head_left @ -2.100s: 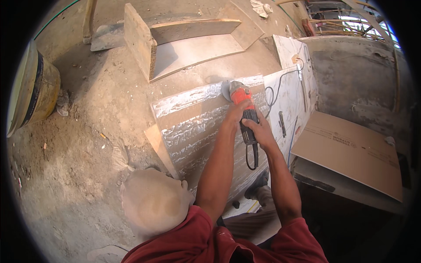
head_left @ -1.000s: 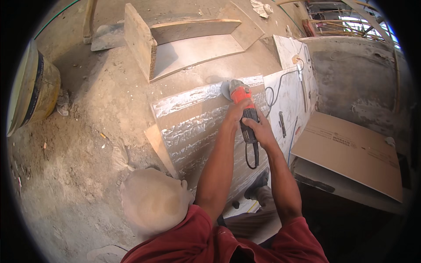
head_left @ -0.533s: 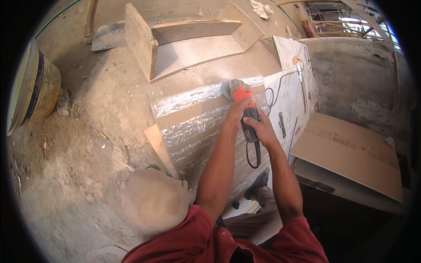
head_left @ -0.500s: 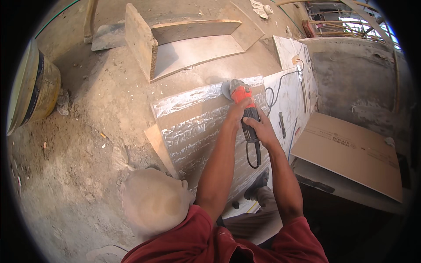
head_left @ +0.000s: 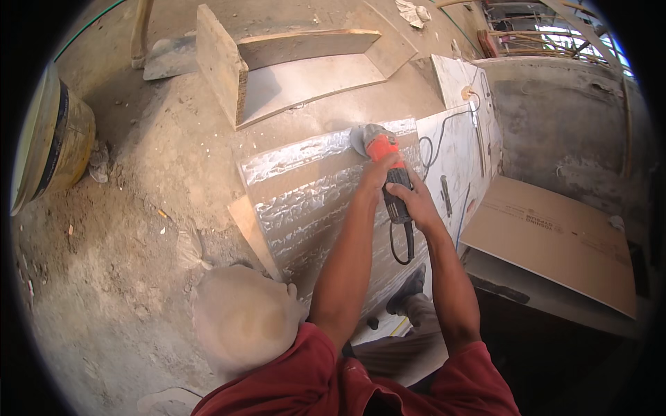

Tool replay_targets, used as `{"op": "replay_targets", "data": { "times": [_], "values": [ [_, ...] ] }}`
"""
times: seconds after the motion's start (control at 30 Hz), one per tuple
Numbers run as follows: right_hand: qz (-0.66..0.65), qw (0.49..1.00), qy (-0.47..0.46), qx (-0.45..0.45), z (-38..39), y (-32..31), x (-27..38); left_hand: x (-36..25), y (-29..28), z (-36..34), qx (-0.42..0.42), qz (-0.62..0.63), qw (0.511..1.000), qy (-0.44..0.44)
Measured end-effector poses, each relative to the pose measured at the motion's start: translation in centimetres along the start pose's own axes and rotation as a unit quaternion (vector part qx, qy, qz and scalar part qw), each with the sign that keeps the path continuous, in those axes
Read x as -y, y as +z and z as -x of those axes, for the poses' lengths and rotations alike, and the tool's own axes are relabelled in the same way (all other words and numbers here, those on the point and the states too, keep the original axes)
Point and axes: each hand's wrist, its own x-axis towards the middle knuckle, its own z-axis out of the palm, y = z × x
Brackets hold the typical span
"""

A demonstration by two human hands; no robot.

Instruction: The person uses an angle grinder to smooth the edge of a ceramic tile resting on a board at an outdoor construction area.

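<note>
Head view: the brown panel with shiny ridged bands lies where it did, and the red-and-black angle grinder sits at its far edge, its tail swung slightly rightward just now. Both hands are closed on the tool — the right hand around the black rear body, the left hand just behind the red housing. The grey disc has barely shifted, so the work seems to have advanced little — whether it spins or bites, I cannot tell
</note>
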Motion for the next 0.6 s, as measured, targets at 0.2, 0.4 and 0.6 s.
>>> {"op": "replay_targets", "data": {
  "times": [0.2,0.4,0.6],
  "values": [
    [-0.002,1.000,0.022,0.008,0.1,0.1,1.0,-0.2,-0.5,-0.2,0.019,-0.016,1.000,-0.014],
    [-0.009,0.999,0.032,0.022,0.2,-0.2,1.2,0.6,-0.7,-0.7,0.022,0.004,1.000,-0.008],
    [-0.010,0.998,0.051,0.021,0.3,-1.1,1.2,0.5,0.7,0.1,0.004,0.012,1.000,-0.013]
  ]
}}
